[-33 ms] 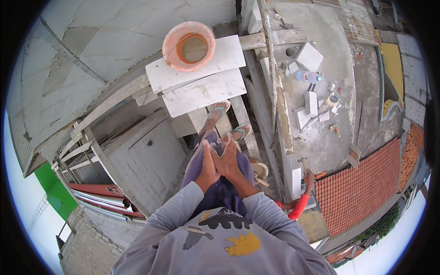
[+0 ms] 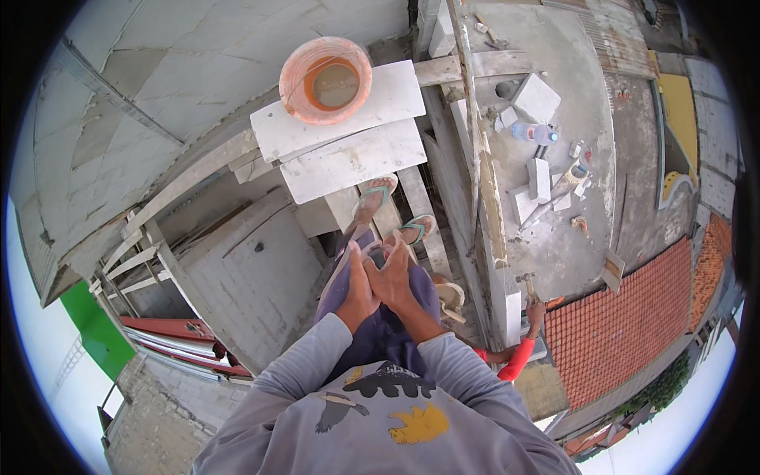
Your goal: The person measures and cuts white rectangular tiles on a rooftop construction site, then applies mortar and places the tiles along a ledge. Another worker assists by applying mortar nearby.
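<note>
Over my lap, my left hand (image 2: 359, 291) and my right hand (image 2: 391, 279) meet at the thumb side, fingers stretched away from me. Their palms are partly hidden, and I make out nothing held in either. Purple trousers (image 2: 346, 294) lie beneath them. Just beyond are my feet in green-strapped flip-flops (image 2: 412, 229), on narrow boards (image 2: 414, 194). Farther ahead, an orange bucket (image 2: 289, 83) with grey wet contents stands on white boards (image 2: 356, 162), apart from both hands.
On the right, a concrete slab (image 2: 538, 261) carries white blocks (image 2: 537, 99), a plastic bottle (image 2: 533, 133) and rubble. A co-worker's red-sleeved arm (image 2: 518, 358) reaches up there, a hammer (image 2: 526, 283) in the hand. An upright pole (image 2: 473, 134) stands between. Left lies a grey panel (image 2: 257, 273).
</note>
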The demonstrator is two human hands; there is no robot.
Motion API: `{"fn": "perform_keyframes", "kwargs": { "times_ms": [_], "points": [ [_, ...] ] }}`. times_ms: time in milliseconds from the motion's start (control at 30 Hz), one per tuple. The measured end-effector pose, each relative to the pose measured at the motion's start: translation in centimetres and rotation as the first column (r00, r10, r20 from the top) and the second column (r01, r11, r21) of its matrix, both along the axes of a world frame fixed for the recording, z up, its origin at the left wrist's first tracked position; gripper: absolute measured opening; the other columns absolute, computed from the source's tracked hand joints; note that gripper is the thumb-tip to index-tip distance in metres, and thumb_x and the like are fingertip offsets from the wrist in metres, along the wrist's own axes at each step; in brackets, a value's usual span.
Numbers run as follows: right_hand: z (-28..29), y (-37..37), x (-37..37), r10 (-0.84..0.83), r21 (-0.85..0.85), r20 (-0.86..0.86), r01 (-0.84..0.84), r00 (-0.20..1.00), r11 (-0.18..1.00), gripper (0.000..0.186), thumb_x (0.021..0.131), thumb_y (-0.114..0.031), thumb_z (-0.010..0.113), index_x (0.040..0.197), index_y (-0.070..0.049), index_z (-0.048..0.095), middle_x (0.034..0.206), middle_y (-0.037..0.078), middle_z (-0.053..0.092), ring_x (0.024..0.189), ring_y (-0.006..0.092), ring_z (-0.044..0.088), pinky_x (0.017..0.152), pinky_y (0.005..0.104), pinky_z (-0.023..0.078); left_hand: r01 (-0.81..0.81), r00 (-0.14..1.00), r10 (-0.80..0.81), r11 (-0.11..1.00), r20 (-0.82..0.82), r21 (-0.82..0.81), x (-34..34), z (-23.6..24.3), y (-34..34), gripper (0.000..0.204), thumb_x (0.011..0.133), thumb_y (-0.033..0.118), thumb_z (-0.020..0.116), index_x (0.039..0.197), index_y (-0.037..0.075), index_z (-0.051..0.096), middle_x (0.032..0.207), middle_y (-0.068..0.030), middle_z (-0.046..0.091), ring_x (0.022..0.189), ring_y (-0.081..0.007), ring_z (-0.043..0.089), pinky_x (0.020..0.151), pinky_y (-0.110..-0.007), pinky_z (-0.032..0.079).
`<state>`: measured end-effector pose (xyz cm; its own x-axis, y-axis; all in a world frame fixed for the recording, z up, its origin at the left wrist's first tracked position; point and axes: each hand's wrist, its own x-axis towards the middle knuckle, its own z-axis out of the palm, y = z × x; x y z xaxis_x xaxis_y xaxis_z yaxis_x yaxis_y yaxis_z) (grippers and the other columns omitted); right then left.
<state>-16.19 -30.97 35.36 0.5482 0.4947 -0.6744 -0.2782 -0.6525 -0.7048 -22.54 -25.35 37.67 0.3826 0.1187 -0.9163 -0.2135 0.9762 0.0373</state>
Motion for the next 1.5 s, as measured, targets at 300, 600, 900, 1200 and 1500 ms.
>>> {"fn": "perform_keyframes", "kwargs": {
  "times_ms": [300,600,900,1200,1500],
  "points": [
    [-13.8,6.8,0.4,0.227,0.143,-0.164,-0.205,0.96,0.968,0.079,0.109,-0.034,0.061,0.163,0.011,0.026,0.15,0.034,0.051,0.139,0.0441,0.055,0.116,0.0509,0.046,-0.012,0.987,0.024,0.997,-0.159,0.073,-4.3,-18.9,8.0,0.039,0.111,0.051,0.062,0.122,0.013,0.062,0.111,-0.0082,0.071,0.098,-0.0198,0.071,0.087,-0.038,0.062],
    [-40.1,7.9,11.9,0.097,-0.132,0.163,-0.076,0.982,0.988,0.059,0.104,-0.033,0.07,0.149,0.002,0.055,0.137,0.03,0.065,0.128,0.0445,0.065,0.109,0.0497,0.052,0.469,0.661,-0.124,0.838,-0.74,0.279,-19.1,-39.4,21.3,0.055,0.104,0.025,0.064,0.157,0.015,0.053,0.109,-0.0066,0.066,0.093,-0.02,0.067,0.076,-0.04,0.061],
    [-55.7,10.1,22.1,0.175,-0.291,-0.033,-0.177,0.984,0.94,0.111,0.093,-0.08,0.065,0.16,0.006,0.046,0.153,0.031,0.057,0.142,0.0397,0.057,0.118,0.0471,0.047,0.524,0.623,-0.257,0.839,-0.739,0.15,-27.6,-48.5,30.0,0.034,0.1,0.027,0.069,0.128,0.01,0.062,0.111,-0.0059,0.06,0.099,-0.0212,0.064,0.08,-0.044,0.061],
    [-49.6,9.0,19.3,0.045,-0.261,-0.078,-0.064,0.996,0.963,0.136,0.081,-0.093,0.067,0.163,0.011,0.036,0.15,0.039,0.054,0.137,0.045,0.06,0.116,0.0521,0.049,0.565,0.648,-0.309,0.808,-0.696,0.167,-29.1,-49.1,29.6,0.029,0.098,0.025,0.071,0.122,0.011,0.064,0.105,-0.0024,0.06,0.093,-0.019,0.065,0.082,-0.041,0.061],
    [-26.8,-7.1,15.8,-0.126,-0.349,0.101,0.154,0.987,0.924,0.08,0.102,-0.064,0.068,0.148,0.001,0.061,0.136,0.025,0.07,0.129,0.0356,0.066,0.111,0.0447,0.05,0.669,0.668,-0.492,0.726,-0.559,0.16,-23.6,-30.8,23.0,0.025,0.095,0.017,0.066,0.119,0.011,0.059,0.105,-0.0019,0.058,0.092,-0.0165,0.063,0.083,-0.041,0.062]
  ]
}}
